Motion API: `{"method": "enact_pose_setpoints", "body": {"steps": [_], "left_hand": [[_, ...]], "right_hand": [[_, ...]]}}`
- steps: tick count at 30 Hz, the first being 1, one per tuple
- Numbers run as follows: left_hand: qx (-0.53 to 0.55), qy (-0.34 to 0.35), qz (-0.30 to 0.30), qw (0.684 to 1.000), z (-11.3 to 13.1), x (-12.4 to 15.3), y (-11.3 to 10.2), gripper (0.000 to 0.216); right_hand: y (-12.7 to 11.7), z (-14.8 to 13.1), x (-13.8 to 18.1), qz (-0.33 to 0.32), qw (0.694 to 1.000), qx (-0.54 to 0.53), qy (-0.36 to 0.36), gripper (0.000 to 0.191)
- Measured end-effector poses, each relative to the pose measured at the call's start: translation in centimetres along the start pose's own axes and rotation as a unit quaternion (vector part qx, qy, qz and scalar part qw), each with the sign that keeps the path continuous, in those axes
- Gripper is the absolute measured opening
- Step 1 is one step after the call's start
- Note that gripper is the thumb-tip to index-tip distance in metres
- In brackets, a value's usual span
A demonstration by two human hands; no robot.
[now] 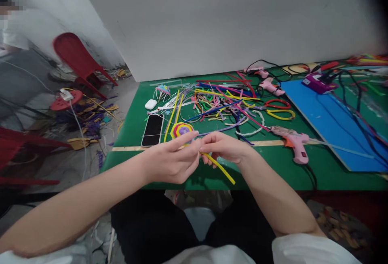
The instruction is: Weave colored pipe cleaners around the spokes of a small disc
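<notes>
Near the table's front edge, my left hand (177,157) and my right hand (222,147) meet with their fingertips pinched together. Between them runs a yellow pipe cleaner (222,169), its loose end slanting down to the right below my right hand. Just beyond my left fingers is a round spiral disc (182,130) of yellow, red and purple pipe cleaners. Whether the left fingers also hold the disc is hidden. A purple pipe cleaner (226,128) stretches away from the fingertips to the right.
A phone (153,130) and a white earphone case (150,104) lie left. Behind the hands is a heap of coloured pipe cleaners (212,104). Scissors (280,114), a pink glue gun (295,141) with its cord, and a blue board (327,122) lie right. A white panel (236,22) stands behind.
</notes>
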State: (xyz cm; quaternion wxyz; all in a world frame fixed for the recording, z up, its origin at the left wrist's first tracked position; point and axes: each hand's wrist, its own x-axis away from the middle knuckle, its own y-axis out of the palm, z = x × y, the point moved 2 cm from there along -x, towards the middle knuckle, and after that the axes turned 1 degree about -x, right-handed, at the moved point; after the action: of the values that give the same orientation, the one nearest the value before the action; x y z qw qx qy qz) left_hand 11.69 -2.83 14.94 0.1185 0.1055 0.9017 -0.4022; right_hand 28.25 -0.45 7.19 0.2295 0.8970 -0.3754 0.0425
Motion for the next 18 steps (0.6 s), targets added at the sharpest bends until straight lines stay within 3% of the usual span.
{"method": "enact_pose_setpoints", "body": {"steps": [6,8,10,12,16,18], "left_hand": [[0.001,0.021,-0.004,1.000,0.1,0.0,-0.5,0.019],[0.007,0.019,-0.013,1.000,0.1,0.0,-0.4,0.019],[0.025,0.002,-0.024,0.999,0.0,0.1,-0.2,0.018],[0.069,-0.042,-0.040,0.996,-0.5,0.2,0.3,0.018],[0.248,-0.177,-0.088,0.948,-2.3,0.6,1.6,0.017],[0.343,-0.230,-0.115,0.904,-3.1,0.8,2.2,0.011]], "right_hand": [[0.2,0.2,-0.4,-0.016,0.999,0.026,-0.014,0.023],[0.6,0.0,-0.2,0.017,0.995,0.088,-0.042,0.022],[1.2,-0.5,0.3,0.082,0.968,0.218,-0.099,0.019],[2.1,-1.1,1.0,0.158,0.884,0.400,-0.181,0.019],[3.8,-1.5,2.3,0.238,0.634,0.668,-0.309,0.023],[4.0,-1.5,2.5,0.249,0.564,0.714,-0.331,0.025]]}}
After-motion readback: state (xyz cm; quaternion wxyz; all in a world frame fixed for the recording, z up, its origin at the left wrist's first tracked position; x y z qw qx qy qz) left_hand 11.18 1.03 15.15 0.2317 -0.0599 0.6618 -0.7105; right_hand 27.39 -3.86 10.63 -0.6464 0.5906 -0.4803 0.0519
